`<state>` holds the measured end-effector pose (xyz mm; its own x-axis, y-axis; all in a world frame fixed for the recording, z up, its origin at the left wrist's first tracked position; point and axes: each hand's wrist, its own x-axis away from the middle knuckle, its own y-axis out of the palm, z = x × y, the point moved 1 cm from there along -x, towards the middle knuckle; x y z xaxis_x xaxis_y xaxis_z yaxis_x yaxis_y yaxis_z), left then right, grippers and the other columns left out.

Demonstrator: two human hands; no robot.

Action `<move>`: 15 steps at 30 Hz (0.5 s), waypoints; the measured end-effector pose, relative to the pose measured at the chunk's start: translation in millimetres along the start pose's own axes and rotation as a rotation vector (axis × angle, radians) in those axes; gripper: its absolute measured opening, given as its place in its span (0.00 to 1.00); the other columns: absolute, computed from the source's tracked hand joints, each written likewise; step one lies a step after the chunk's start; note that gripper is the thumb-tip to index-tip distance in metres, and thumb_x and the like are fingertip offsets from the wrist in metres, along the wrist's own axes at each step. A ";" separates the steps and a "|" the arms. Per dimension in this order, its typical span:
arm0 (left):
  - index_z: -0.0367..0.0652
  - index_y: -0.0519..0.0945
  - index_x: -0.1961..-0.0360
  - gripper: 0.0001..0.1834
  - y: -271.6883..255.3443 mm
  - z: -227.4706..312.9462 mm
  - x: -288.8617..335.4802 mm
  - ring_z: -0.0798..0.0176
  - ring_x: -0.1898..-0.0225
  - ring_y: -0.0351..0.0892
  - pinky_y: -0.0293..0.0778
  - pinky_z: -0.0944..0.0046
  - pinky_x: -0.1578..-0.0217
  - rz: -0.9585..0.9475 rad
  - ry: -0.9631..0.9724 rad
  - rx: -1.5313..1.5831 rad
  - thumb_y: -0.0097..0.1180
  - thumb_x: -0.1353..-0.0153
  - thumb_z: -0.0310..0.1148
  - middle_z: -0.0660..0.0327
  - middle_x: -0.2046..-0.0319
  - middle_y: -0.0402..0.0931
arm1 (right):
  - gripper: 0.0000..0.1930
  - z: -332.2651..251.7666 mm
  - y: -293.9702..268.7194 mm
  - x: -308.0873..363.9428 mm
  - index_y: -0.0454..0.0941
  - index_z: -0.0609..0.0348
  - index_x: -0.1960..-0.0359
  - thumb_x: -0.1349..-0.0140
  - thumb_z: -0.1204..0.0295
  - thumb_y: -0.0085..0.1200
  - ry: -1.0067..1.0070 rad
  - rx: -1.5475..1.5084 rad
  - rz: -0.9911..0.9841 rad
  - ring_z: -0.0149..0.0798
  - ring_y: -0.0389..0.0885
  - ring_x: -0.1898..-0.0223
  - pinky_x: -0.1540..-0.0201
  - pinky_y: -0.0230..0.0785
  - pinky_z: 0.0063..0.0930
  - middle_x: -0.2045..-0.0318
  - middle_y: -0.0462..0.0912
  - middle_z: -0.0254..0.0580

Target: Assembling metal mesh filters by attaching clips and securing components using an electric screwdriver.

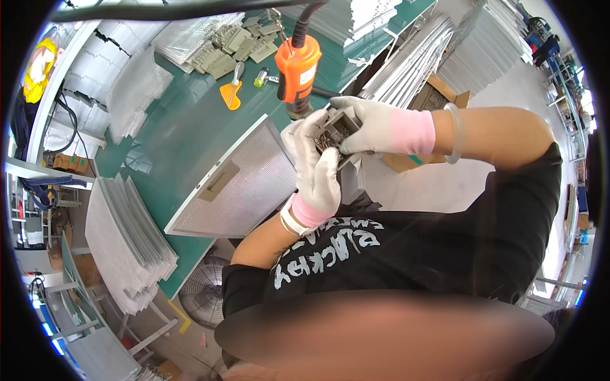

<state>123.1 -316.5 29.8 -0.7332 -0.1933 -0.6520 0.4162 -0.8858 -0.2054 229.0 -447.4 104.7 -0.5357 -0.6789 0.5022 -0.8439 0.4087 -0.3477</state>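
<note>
Both my hands wear white gloves with pink cuffs. Between them is a small grey open box (346, 120) with many small metal pieces (330, 138) inside, too small to name. My right hand (372, 125) clasps the box from its right side. Along its left side my left hand (312, 166) curls, thumb and fingers at the rim; whether a piece is pinched there is hidden. Just beyond, an orange power screwdriver (298, 71) hangs nose down from a cable. A framed metal mesh panel (244, 184) with a grey oblong plate (219, 182) lies left of my hands.
On the green table (190, 114) lie an orange-bladed scraper (230, 95), a small green-ended tool (264, 77) and a heap of grey plates (238, 47). Stacked mesh panels (124, 235) stand at the left edge. An open cardboard box (438, 95) and long metal strips (406, 63) are at the right.
</note>
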 end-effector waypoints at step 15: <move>0.31 0.58 0.31 0.40 -29.2 -23.1 -11.4 0.49 0.40 0.63 0.63 0.53 0.39 0.095 0.008 -0.112 0.58 0.46 0.27 0.47 0.43 0.63 | 0.49 -3.4 1.1 -31.0 0.49 0.72 0.26 0.51 0.75 0.62 -0.029 0.148 0.008 0.34 0.82 0.50 0.45 0.73 0.24 0.49 0.83 0.48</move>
<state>131.8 -278.6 26.4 -0.6839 -0.2701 -0.6778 0.5409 -0.8111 -0.2226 244.6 -423.8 91.5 -0.5392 -0.6941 0.4770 -0.8249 0.3210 -0.4653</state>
